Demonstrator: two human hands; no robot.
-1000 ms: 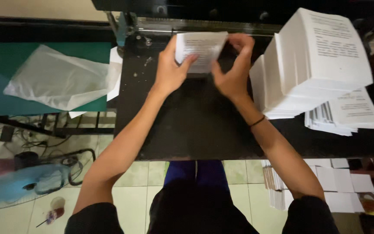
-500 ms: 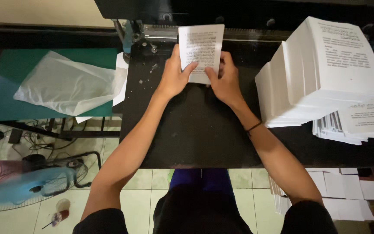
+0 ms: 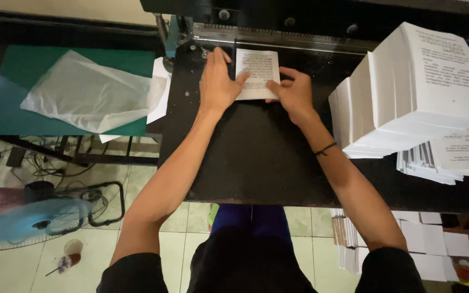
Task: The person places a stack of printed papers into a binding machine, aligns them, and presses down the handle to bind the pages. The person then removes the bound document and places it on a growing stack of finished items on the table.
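Small white printed paper block (image 3: 257, 73) lies flat on black machine bed (image 3: 256, 157), far edge toward metal toothed bar (image 3: 278, 37). Left hand (image 3: 219, 84) spread flat, right hand (image 3: 294, 93) fingers pressing: both steady block square against bar.

Both arms reach forward, nearly straight. The left hand (image 3: 216, 85) lies flat, palm down, fingers spread. The right hand (image 3: 294, 92) is also palm down, fingers slightly bent, a dark band on its wrist.

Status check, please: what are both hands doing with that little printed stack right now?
Left hand flat on booklet, left edge. Right hand pressing its lower right corner. Booklet flat on black bed, against machine rail. Nothing blocking.
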